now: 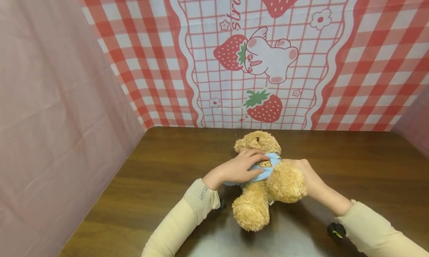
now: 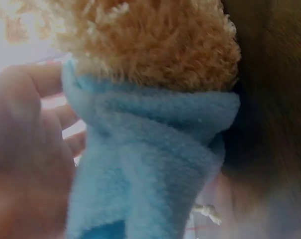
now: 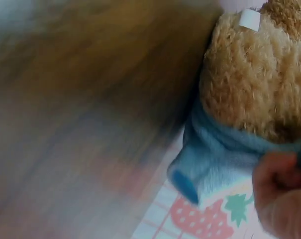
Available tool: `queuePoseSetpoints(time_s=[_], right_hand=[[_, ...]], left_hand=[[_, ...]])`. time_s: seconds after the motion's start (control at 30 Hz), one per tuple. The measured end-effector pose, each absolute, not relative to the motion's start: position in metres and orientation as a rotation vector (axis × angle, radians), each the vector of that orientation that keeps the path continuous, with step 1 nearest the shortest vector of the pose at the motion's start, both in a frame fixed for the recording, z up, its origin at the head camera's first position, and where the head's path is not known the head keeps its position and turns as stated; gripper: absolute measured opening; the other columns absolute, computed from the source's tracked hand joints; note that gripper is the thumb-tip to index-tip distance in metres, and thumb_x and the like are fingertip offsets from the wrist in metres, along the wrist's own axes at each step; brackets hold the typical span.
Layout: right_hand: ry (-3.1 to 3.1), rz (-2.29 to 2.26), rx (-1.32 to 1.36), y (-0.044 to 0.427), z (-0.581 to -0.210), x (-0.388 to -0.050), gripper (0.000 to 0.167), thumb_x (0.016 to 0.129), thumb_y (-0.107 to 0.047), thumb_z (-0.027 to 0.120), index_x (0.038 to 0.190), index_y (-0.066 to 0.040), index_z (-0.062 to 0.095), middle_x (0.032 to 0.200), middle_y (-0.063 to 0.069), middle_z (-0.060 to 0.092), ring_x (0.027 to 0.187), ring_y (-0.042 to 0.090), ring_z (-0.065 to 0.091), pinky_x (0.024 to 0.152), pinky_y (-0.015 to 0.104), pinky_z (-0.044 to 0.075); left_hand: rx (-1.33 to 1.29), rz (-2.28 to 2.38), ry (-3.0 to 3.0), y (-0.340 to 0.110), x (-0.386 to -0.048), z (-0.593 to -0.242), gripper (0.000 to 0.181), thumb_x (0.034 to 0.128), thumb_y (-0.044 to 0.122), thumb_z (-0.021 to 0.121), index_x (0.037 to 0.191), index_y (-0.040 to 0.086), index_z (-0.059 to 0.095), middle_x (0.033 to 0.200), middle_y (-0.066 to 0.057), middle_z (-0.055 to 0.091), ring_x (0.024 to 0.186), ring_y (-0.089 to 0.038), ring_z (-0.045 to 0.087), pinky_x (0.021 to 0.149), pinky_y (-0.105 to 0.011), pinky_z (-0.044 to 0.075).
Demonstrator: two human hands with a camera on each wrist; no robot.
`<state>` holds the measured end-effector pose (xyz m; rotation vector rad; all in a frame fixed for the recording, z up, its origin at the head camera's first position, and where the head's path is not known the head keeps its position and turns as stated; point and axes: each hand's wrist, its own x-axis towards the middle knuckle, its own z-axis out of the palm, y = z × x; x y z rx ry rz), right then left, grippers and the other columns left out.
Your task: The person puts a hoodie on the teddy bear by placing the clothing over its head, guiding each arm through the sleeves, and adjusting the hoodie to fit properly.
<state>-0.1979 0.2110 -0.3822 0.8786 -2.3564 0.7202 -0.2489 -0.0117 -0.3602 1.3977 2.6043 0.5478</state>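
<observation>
A light-brown teddy bear (image 1: 253,208) in a blue shirt (image 1: 268,171) leans back above the table, its head toward the wall and its legs toward me. My left hand (image 1: 234,169) holds the bear's body, its fingers spread over the shirt front; the thumb is hidden in the head view. Beside the bear's leg on the right is my right hand (image 1: 308,175), its fingers mostly hidden there. In the right wrist view the curled fingers of that right hand (image 3: 279,194) pinch the shirt at its lower edge. Bunched shirt cloth (image 2: 140,134) fills the left wrist view.
The brown wooden table (image 1: 151,167) meets a wall cloth (image 1: 221,100) with strawberries and red checks. A pink curtain (image 1: 60,119) hangs on the left. A white tag (image 3: 250,20) sticks out of the bear's fur. Dark wrist devices (image 1: 336,231) show under the sleeves.
</observation>
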Motion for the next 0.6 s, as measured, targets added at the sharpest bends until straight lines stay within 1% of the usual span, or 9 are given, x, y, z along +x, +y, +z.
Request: queuePoseSetpoints(time_s=[0.1,0.17,0.3,0.37,0.4,0.47,0.53,0.57,0.6], right_hand=[[-2.545,0.841,0.843,0.217,-0.378,-0.195,0.023,0.074,-0.006,0.067,0.071,-0.021,0.05,0.061,-0.014,0.041,0.056,-0.003,0.038,0.049,0.018,0.033],[-2.642,0.887,0.808,0.222,-0.376,-0.19,0.024,0.075,-0.01,0.069,0.074,-0.02,0.047,0.064,-0.012,0.039,0.058,-0.001,0.038,0.051,0.019,0.033],[-2.662,0.836,0.791,0.23,-0.379,-0.179,0.027,0.071,-0.013,0.072,0.082,-0.015,0.047,0.075,-0.008,0.044,0.069,0.003,0.043,0.059,0.022,0.038],[-2.658,0.808,0.798,0.231,-0.382,-0.176,0.031,0.07,-0.01,0.072,0.086,-0.013,0.046,0.078,-0.007,0.046,0.071,0.004,0.044,0.06,0.022,0.039],[-2.668,0.816,0.802,0.232,-0.384,-0.174,0.031,0.071,-0.01,0.071,0.087,-0.013,0.045,0.078,-0.006,0.047,0.071,0.004,0.045,0.059,0.022,0.039],[-2.728,0.864,0.815,0.235,-0.384,-0.172,0.028,0.075,-0.011,0.069,0.089,-0.015,0.045,0.079,-0.006,0.05,0.07,0.004,0.046,0.059,0.022,0.04],[-2.814,0.898,0.846,0.238,-0.381,-0.171,0.022,0.08,-0.017,0.067,0.088,-0.018,0.047,0.077,-0.008,0.052,0.068,0.002,0.047,0.058,0.021,0.039],[-2.859,0.893,0.856,0.239,-0.377,-0.172,0.018,0.081,-0.02,0.066,0.087,-0.019,0.049,0.076,-0.009,0.053,0.067,0.001,0.047,0.058,0.021,0.039],[-2.892,0.868,0.873,0.239,-0.372,-0.173,0.014,0.083,-0.019,0.064,0.085,-0.021,0.051,0.074,-0.01,0.053,0.066,0.001,0.047,0.058,0.02,0.039]], left_hand=[[1.397,0.561,2.587,-0.012,-0.25,-0.359,0.051,0.0925,0.04,0.046,0.14,0.025,0.034,0.147,0.002,0.026,0.134,-0.02,0.023,0.106,-0.037,0.028],[1.397,0.569,2.582,-0.011,-0.25,-0.36,0.056,0.0894,0.043,0.049,0.14,0.026,0.034,0.148,0.001,0.025,0.134,-0.021,0.023,0.104,-0.037,0.03],[1.395,0.571,2.6,-0.009,-0.249,-0.362,0.067,0.0826,0.045,0.059,0.141,0.027,0.032,0.148,0.001,0.024,0.133,-0.021,0.023,0.102,-0.037,0.031],[1.387,0.57,2.615,-0.011,-0.249,-0.362,0.071,0.0798,0.044,0.063,0.141,0.027,0.032,0.148,0.002,0.024,0.133,-0.021,0.023,0.102,-0.037,0.032],[1.388,0.569,2.625,-0.011,-0.249,-0.362,0.072,0.0787,0.044,0.064,0.141,0.027,0.032,0.148,0.001,0.024,0.132,-0.021,0.024,0.102,-0.036,0.032],[1.4,0.558,2.644,-0.01,-0.249,-0.363,0.072,0.0785,0.045,0.064,0.141,0.027,0.033,0.147,0.001,0.025,0.132,-0.021,0.025,0.101,-0.035,0.033],[1.413,0.541,2.658,-0.009,-0.247,-0.364,0.071,0.0791,0.047,0.063,0.14,0.027,0.033,0.147,0.001,0.026,0.131,-0.021,0.026,0.099,-0.034,0.035],[1.421,0.534,2.664,-0.009,-0.246,-0.364,0.071,0.0796,0.048,0.062,0.14,0.027,0.033,0.147,0.001,0.026,0.131,-0.021,0.027,0.099,-0.034,0.036],[1.423,0.533,2.667,-0.009,-0.246,-0.364,0.07,0.0802,0.05,0.061,0.14,0.027,0.033,0.147,0.001,0.026,0.131,-0.02,0.027,0.099,-0.034,0.036]])
